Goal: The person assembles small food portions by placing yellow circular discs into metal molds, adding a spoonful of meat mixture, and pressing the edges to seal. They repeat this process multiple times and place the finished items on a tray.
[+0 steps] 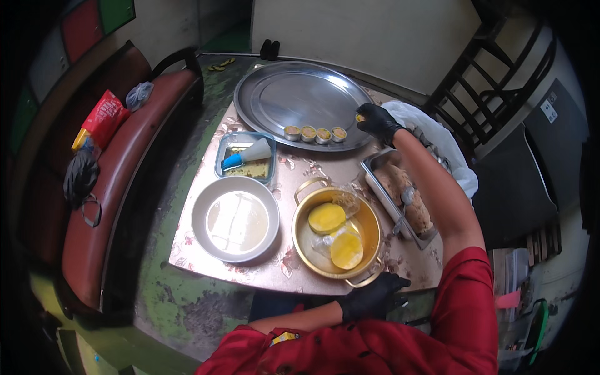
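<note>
My right hand (pixel 379 123), in a black glove, is over the right rim of a large round steel tray (pixel 294 94). Its fingers are closed on a small metal cup (pixel 360 117) with a yellowish filling, partly hidden by the glove. Several similar filled cups (pixel 307 133) stand in a row along the tray's near edge. My left hand (pixel 370 301), also black-gloved, is low at the table's front edge, just below a gold-coloured pot (pixel 300 250). Its fingers point right and are apart; a small pale spot shows at one fingertip, too small to make out.
Two yellow rounds (pixel 327 218) and clear plastic lie in the pot. A pale round pan (pixel 199 220) and a glass dish (pixel 220 164) with a blue-tipped piping bag (pixel 253 151) stand left. Right are a loaf tin (pixel 375 178) of brownish mixture with a spoon and a white plastic bag (pixel 465 178).
</note>
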Tool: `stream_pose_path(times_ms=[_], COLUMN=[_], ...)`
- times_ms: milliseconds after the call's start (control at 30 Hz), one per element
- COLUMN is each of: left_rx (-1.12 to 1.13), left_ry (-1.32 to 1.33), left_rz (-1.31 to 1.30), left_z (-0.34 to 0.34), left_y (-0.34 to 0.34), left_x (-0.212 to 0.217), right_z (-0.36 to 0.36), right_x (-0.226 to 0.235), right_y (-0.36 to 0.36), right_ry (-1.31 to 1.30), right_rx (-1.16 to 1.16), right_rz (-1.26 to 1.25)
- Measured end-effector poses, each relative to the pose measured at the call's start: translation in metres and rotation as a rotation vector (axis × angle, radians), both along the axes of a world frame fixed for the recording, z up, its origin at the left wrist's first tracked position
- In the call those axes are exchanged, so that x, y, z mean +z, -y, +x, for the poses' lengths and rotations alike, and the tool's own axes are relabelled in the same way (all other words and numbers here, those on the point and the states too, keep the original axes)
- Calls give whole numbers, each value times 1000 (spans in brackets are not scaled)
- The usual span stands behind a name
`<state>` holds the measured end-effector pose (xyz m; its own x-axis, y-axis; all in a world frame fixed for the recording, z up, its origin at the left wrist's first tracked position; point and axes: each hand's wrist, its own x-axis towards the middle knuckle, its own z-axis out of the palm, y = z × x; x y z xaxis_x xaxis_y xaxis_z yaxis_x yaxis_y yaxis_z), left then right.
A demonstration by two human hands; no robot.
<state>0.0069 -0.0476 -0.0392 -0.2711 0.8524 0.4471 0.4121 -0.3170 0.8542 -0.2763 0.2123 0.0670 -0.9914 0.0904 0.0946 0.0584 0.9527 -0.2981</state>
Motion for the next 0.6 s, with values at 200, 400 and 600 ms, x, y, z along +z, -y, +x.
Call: stream_pose_path(times_ms=[200,400,600], left_rx=[-3,20,41], left_ry=[31,64,81], left_rz=[15,11,90], left_z=[8,5,3], left_y=[-8,-4,-2], left_x=[-22,-12,-13], right_z=[-45,-36,-16], right_x=[-63,-56,-27], right_y=[-26,-5,-2], right_ry=[298,352,74], right_rx=[42,94,144], right_rz=[-171,-271,218])
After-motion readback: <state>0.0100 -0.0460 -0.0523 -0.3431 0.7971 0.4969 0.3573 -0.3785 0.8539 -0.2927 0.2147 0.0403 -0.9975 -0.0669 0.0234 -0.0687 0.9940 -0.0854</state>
